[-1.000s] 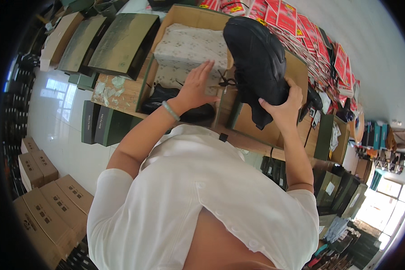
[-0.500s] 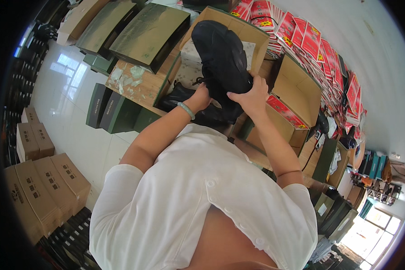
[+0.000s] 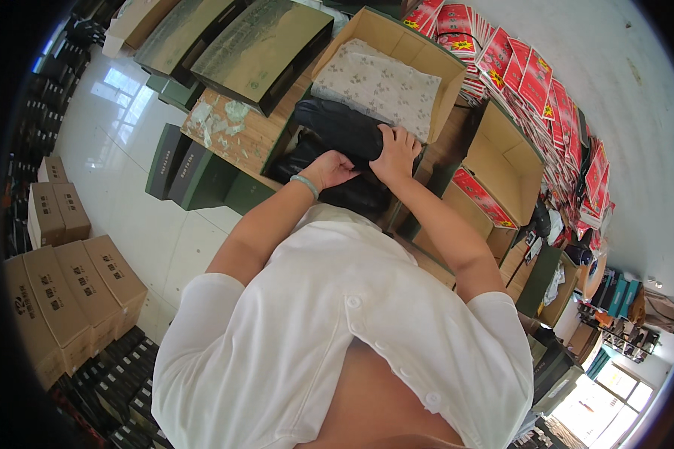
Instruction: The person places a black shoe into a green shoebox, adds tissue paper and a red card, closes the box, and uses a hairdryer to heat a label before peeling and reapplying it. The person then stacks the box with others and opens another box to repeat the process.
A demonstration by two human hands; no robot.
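A black shoe (image 3: 335,126) lies on its side in an open shoebox (image 3: 440,112), low against the near part of the box. My right hand (image 3: 395,153) grips its right end, with the fingers over the top and the thumb on the near side. Curled at the shoe's near edge is my left hand (image 3: 328,170), a bracelet at its wrist; its fingertips are partly hidden. Below the hands another black shoe (image 3: 356,196) sits closer to my body, partly covered by them. Patterned wrapping paper (image 3: 378,82) is spread in the far part of the box.
An open box (image 3: 502,153) with a red printed card (image 3: 481,196) stands to the right. Bundled red cards (image 3: 524,71) are piled behind it. Closed shoeboxes (image 3: 262,49) and paper scraps (image 3: 221,123) lie on the wooden table at left. Brown cartons (image 3: 75,299) stack on the floor.
Both hands have lowered the shoe toward me into the box and turned it from upright to sideways. The patterned paper behind it now shows. The view has shifted slightly.
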